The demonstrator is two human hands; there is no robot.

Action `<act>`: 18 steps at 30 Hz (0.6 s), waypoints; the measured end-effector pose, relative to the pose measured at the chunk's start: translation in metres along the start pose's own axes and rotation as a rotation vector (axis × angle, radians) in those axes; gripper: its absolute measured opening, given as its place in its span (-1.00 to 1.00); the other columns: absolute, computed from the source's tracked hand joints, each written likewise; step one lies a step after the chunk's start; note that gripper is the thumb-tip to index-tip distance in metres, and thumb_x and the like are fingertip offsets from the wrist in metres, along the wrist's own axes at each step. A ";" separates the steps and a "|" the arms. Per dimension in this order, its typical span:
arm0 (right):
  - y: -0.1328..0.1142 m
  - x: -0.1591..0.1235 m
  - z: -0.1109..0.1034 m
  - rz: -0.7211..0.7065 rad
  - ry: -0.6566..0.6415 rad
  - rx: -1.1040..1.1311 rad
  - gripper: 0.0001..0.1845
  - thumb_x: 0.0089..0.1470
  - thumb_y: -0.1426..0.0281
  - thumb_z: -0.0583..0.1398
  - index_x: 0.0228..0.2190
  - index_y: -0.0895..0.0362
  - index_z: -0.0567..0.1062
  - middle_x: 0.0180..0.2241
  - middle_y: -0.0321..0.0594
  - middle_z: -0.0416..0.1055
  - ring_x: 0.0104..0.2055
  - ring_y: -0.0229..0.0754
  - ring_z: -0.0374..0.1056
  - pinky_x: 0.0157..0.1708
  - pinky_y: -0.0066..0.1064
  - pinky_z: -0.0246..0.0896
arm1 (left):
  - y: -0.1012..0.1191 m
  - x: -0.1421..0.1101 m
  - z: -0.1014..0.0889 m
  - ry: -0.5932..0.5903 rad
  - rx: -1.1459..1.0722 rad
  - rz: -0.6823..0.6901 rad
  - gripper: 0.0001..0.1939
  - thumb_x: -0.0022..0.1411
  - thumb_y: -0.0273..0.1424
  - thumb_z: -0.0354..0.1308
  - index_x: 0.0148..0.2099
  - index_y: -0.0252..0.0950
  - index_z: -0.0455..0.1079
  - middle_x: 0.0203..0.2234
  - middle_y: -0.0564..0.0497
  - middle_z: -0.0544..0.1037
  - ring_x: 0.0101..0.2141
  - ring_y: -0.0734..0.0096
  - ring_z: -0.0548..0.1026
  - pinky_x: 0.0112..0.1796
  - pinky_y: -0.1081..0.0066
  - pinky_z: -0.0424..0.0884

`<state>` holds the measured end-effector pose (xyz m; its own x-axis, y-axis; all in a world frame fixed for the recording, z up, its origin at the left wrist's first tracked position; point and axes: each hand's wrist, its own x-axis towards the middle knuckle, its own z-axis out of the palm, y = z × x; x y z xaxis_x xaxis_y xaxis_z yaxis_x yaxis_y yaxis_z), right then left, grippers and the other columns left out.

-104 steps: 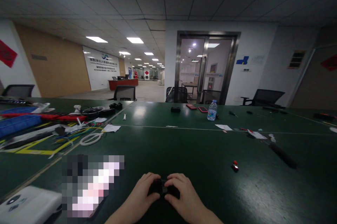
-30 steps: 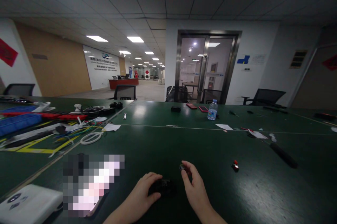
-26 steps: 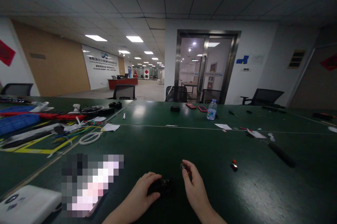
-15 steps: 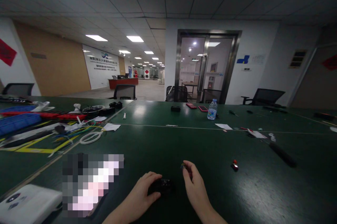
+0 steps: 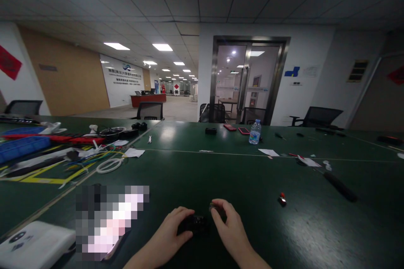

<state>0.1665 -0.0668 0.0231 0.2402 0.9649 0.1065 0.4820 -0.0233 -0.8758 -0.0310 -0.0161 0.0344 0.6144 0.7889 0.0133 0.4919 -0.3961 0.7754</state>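
My left hand (image 5: 173, 227) is closed around the side of a small black object (image 5: 198, 222) on the dark green table (image 5: 170, 176). Its glossy right end shows between thumb and fingers; the rest lies hidden, and its kind is unclear. Just to the right, my right hand (image 5: 227, 222) pinches a tiny dark part (image 5: 212, 207) between thumb and fingertips. That part is apart from the black object, above and to its right, and too small to name. Farther right on the table lies a small red and shiny metal piece (image 5: 282, 198).
A white box-shaped device (image 5: 36, 243) and a blurred-out phone-like item (image 5: 113, 227) lie at left, with a coiled white cable (image 5: 109, 166) beyond. Ahead stands a water bottle (image 5: 254, 132). A black-handled tool (image 5: 340, 187) rests at right, near paper scraps (image 5: 307, 161).
My right hand has moved left and slightly toward me with the tiny part, closer to the black object. My left hand has stayed in place.
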 end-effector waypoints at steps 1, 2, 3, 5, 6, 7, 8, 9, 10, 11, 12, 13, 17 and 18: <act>-0.003 -0.002 0.000 -0.031 -0.024 -0.021 -0.75 0.03 0.35 0.11 -0.19 0.05 0.42 -0.17 -0.25 0.40 -0.07 -0.08 0.29 -0.10 -0.27 0.21 | -0.001 0.000 0.000 0.000 -0.002 0.006 -0.55 0.01 -0.50 0.10 0.01 -0.17 0.30 -0.04 0.00 0.41 -0.01 0.25 0.32 0.05 0.28 0.18; -0.006 -0.004 0.001 -0.070 -0.049 -0.047 -0.76 0.01 0.35 0.13 -0.22 0.04 0.43 -0.19 -0.26 0.40 -0.09 -0.08 0.29 -0.11 -0.28 0.20 | -0.003 0.001 0.001 0.002 -0.005 0.013 -0.55 0.01 -0.50 0.10 0.01 -0.17 0.30 -0.05 0.00 0.41 -0.02 0.24 0.32 0.04 0.28 0.18; -0.008 -0.005 0.001 -0.111 -0.074 -0.074 -0.78 0.01 0.36 0.13 -0.25 0.04 0.45 -0.20 -0.26 0.39 -0.09 -0.09 0.29 -0.11 -0.30 0.19 | -0.004 0.001 0.002 0.006 -0.007 0.019 -0.55 0.01 -0.50 0.11 0.01 -0.18 0.30 -0.05 -0.01 0.42 -0.03 0.24 0.33 0.04 0.28 0.19; -0.013 -0.008 0.001 -0.182 -0.116 -0.117 -0.81 0.00 0.38 0.14 -0.28 0.02 0.46 -0.20 -0.28 0.38 -0.09 -0.10 0.27 -0.10 -0.32 0.16 | -0.007 0.002 0.003 0.014 -0.009 0.026 -0.54 -0.01 -0.51 0.11 0.00 -0.19 0.31 -0.06 -0.01 0.42 -0.04 0.24 0.33 0.03 0.29 0.20; -0.015 -0.009 0.002 -0.202 -0.132 -0.130 -0.82 0.00 0.39 0.15 -0.29 0.01 0.47 -0.20 -0.28 0.37 -0.08 -0.11 0.26 -0.10 -0.32 0.15 | -0.008 0.003 0.004 0.021 -0.008 0.027 -0.53 -0.02 -0.52 0.11 0.00 -0.19 0.31 -0.07 -0.02 0.42 -0.04 0.24 0.33 0.03 0.29 0.20; -0.016 -0.010 0.002 -0.213 -0.146 -0.143 -0.82 -0.01 0.40 0.16 -0.29 0.00 0.48 -0.19 -0.29 0.37 -0.08 -0.11 0.25 -0.09 -0.32 0.13 | -0.009 0.003 0.004 0.026 -0.007 0.026 -0.53 -0.02 -0.53 0.11 0.00 -0.20 0.31 -0.07 -0.02 0.42 -0.04 0.24 0.33 0.03 0.29 0.20; -0.017 -0.010 0.003 -0.221 -0.157 -0.157 -0.81 -0.02 0.41 0.17 -0.29 -0.02 0.48 -0.18 -0.30 0.37 -0.08 -0.11 0.24 -0.09 -0.31 0.12 | -0.009 0.003 0.005 0.029 -0.006 0.024 -0.52 -0.03 -0.53 0.11 0.00 -0.20 0.31 -0.06 -0.03 0.42 -0.04 0.24 0.33 0.03 0.29 0.20; -0.017 -0.010 0.003 -0.231 -0.165 -0.174 -0.80 -0.04 0.42 0.18 -0.30 -0.02 0.49 -0.18 -0.30 0.37 -0.07 -0.10 0.24 -0.09 -0.30 0.11 | -0.009 0.004 0.005 0.031 -0.005 0.023 -0.53 -0.03 -0.53 0.11 0.00 -0.19 0.31 -0.06 -0.02 0.42 -0.04 0.24 0.33 0.03 0.28 0.20; -0.017 -0.009 0.004 -0.242 -0.170 -0.189 -0.79 -0.05 0.43 0.20 -0.30 -0.03 0.49 -0.19 -0.30 0.37 -0.07 -0.10 0.23 -0.08 -0.30 0.09 | -0.009 0.004 0.005 0.032 -0.004 0.023 -0.53 -0.03 -0.53 0.11 0.00 -0.19 0.31 -0.06 -0.02 0.42 -0.04 0.24 0.33 0.03 0.28 0.20; -0.017 -0.009 0.005 -0.253 -0.172 -0.201 -0.79 -0.06 0.43 0.20 -0.31 -0.03 0.50 -0.19 -0.31 0.38 -0.08 -0.10 0.23 -0.08 -0.30 0.09 | -0.009 0.004 0.005 0.033 -0.003 0.022 -0.53 -0.03 -0.53 0.11 -0.01 -0.18 0.32 -0.06 -0.01 0.42 -0.04 0.24 0.33 0.03 0.27 0.20; -0.016 -0.008 0.005 -0.265 -0.172 -0.209 -0.79 -0.06 0.43 0.21 -0.31 -0.03 0.50 -0.20 -0.31 0.39 -0.08 -0.10 0.23 -0.09 -0.30 0.08 | -0.008 0.004 0.005 0.035 -0.002 0.022 -0.53 -0.03 -0.53 0.11 -0.01 -0.17 0.32 -0.06 -0.01 0.42 -0.04 0.24 0.33 0.03 0.27 0.21; -0.015 -0.008 0.006 -0.278 -0.172 -0.216 -0.79 -0.07 0.43 0.22 -0.31 -0.04 0.50 -0.20 -0.31 0.39 -0.08 -0.11 0.23 -0.09 -0.30 0.08 | -0.008 0.004 0.005 0.035 -0.001 0.022 -0.54 -0.03 -0.53 0.11 -0.02 -0.17 0.32 -0.07 -0.01 0.42 -0.04 0.24 0.34 0.03 0.27 0.21; -0.014 -0.007 0.008 -0.302 -0.183 -0.260 -0.79 -0.07 0.42 0.24 -0.30 -0.05 0.50 -0.20 -0.32 0.40 -0.08 -0.12 0.23 -0.09 -0.31 0.07 | -0.005 0.003 0.005 0.036 -0.001 0.026 -0.54 -0.03 -0.53 0.10 -0.02 -0.19 0.32 -0.07 -0.02 0.43 -0.03 0.23 0.33 0.03 0.28 0.21; -0.014 -0.007 0.008 -0.301 -0.188 -0.273 -0.78 -0.08 0.42 0.24 -0.30 -0.06 0.50 -0.20 -0.33 0.40 -0.08 -0.12 0.23 -0.09 -0.32 0.07 | -0.005 0.003 0.005 0.036 -0.002 0.027 -0.54 -0.03 -0.53 0.10 -0.02 -0.20 0.32 -0.07 -0.02 0.43 -0.03 0.23 0.33 0.03 0.29 0.20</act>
<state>0.1513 -0.0710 0.0312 -0.0898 0.9695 0.2279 0.7177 0.2217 -0.6602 -0.0285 -0.0138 0.0276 0.6051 0.7941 0.0569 0.4743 -0.4170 0.7753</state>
